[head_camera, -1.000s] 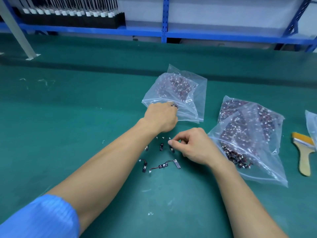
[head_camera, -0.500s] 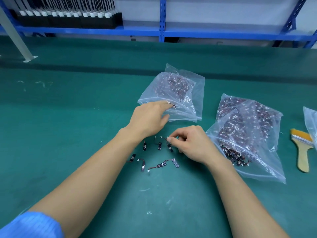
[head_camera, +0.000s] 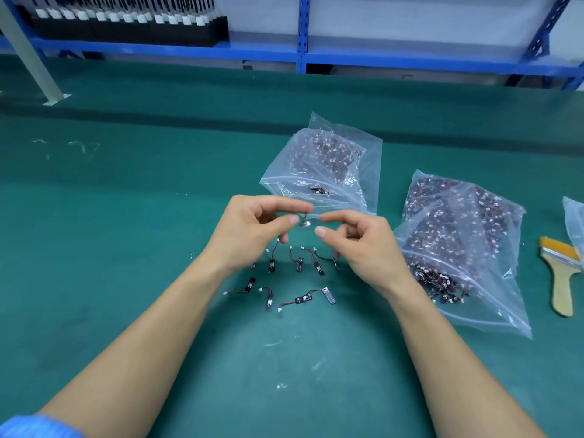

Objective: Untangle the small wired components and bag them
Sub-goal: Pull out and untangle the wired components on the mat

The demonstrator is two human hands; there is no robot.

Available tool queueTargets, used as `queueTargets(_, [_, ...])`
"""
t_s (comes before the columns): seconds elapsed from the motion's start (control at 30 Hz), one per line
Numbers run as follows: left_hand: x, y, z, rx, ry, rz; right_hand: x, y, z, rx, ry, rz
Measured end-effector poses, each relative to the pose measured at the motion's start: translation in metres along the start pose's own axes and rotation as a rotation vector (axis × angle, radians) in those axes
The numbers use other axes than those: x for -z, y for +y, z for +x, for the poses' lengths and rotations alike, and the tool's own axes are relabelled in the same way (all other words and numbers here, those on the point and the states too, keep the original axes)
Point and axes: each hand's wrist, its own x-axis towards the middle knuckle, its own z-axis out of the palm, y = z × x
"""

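Observation:
My left hand and my right hand are raised above the green mat, fingertips facing each other. Between them hangs a small wired component; both hands pinch it by its thin wire. Several loose wired components lie on the mat under and in front of my hands. A clear bag partly filled with components lies just beyond my hands. A larger, fuller clear bag lies to the right, its open mouth spilling components toward my right wrist.
A paintbrush with yellow bristles lies at the far right beside the edge of another clear bag. A blue shelf rack stands behind the table, and a grey post foot at back left.
My left hand drew back from the near bag's mouth and my right hand lifted off the mat. Both met in the air over the loose components, holding one between them.

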Motion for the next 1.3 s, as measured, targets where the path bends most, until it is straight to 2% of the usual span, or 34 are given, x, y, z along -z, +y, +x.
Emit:
queueTargets(0.13, [-0.004,-0.001,-0.008,0.034,-0.139,-0.155,-0.002,-0.004,-0.002,-0.021,-0.103,0.065])
queueTargets(0.3, [-0.001,-0.006,-0.013,0.047,-0.191,-0.226,0.005,-0.004,-0.002,-0.091,-0.243,0.048])
queueTargets(0.53, [0.028,-0.022,-0.007,0.047,0.135,-0.171,0.045,0.0,-0.003,-0.19,-0.463,-0.239])
queueTargets(0.73, [0.037,-0.039,-0.002,0.133,0.257,-0.13,0.05,0.001,-0.007,-0.294,-0.592,-0.347])
queueTargets(0.9, [0.04,-0.051,0.0,0.174,0.284,-0.096,0.051,-0.001,-0.004,-0.254,-0.452,-0.344])
queueTargets(1.1, [0.035,-0.061,0.001,0.204,0.271,-0.063,0.031,0.01,0.0,-0.244,-0.176,-0.176])
queueTargets(1.3, [0.033,-0.064,0.002,0.195,0.232,0.05,0.019,0.02,0.005,-0.263,0.007,-0.082])
